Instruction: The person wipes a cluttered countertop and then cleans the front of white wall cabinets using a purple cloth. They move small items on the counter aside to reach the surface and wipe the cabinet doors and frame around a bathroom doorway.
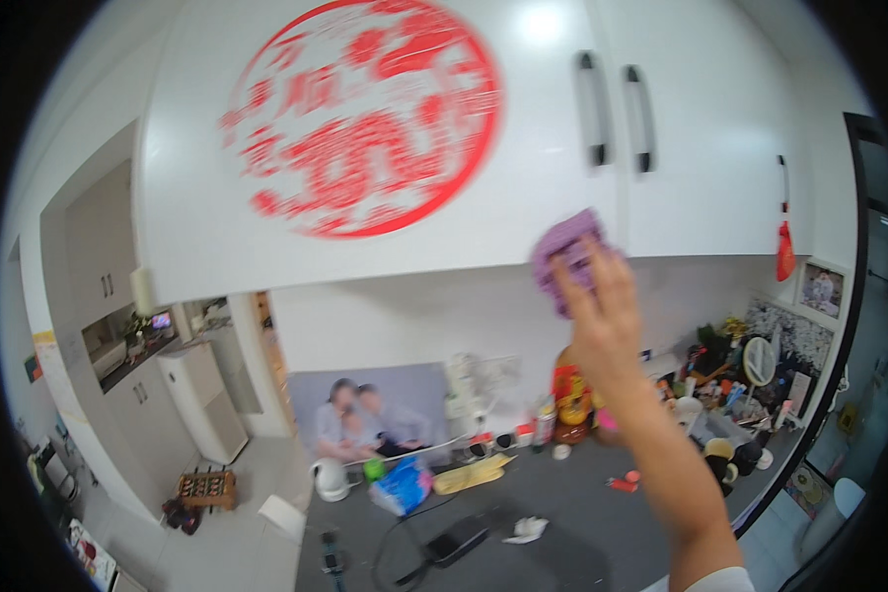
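My right hand [603, 318] is raised, with its fingers spread over a crumpled purple cloth [562, 240]. The cloth lies against the lower edge of a white cabinet door [533, 200], below and left of two black handles [593, 111]. A large round red paper-cut style decoration [370, 133] covers much of the left door. Hand and cloth are somewhat blurred. My left hand is out of view.
Below is a dark countertop [577, 510] with a black device [455, 542], a watch [331, 551], a crumpled white tissue [527, 529], a white camera [331, 479] and a family photo print [374, 407]. A round mirror [759, 361] stands among clutter at right.
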A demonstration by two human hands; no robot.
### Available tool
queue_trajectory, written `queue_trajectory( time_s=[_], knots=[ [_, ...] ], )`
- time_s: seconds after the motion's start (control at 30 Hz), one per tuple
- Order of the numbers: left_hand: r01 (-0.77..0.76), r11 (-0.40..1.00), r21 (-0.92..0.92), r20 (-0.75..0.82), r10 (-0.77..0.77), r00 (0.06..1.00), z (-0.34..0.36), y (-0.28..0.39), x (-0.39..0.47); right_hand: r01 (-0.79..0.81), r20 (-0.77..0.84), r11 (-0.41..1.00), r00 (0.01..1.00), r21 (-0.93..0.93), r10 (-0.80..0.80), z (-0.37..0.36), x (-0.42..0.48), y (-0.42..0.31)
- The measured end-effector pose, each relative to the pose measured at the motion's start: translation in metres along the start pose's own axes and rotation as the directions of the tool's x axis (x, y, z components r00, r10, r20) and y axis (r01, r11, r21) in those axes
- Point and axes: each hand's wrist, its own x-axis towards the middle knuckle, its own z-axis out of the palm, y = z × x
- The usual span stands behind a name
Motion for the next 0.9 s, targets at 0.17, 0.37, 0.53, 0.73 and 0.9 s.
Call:
queue_trajectory(
  time_s=[0.17, 0.37, 0.53, 0.73, 0.9],
  knots=[
    [-0.105, 0.994, 0.012, 0.010, 0.105, 0.994, 0.095, -0.032, 0.028, 0.044, 0.052, 0.919, 0.996, 0.391, -0.070, -0.001, -0.015, 0.009],
    [-0.184, 0.979, 0.093, 0.027, 0.182, 0.983, 0.157, -0.036, 0.052, 0.057, -0.129, 0.917, 0.992, 0.396, -0.006, -0.015, 0.038, 0.078],
    [-0.140, 0.987, 0.083, 0.170, 0.125, 0.978, 0.189, -0.039, 0.076, -0.025, -0.002, 0.966, 1.000, 0.258, 0.027, 0.000, -0.019, 0.165],
    [-0.094, 0.995, 0.026, 0.314, 0.081, 0.946, 0.169, -0.047, 0.106, -0.665, -0.052, 0.747, 0.745, 0.013, 0.665, -0.026, -0.075, 0.285],
    [-0.045, 0.998, 0.035, 0.372, 0.029, 0.928, 0.157, -0.071, 0.126, -0.218, 0.009, 0.932, 0.974, 0.291, 0.225, -0.008, -0.030, 0.136]
  ],
)
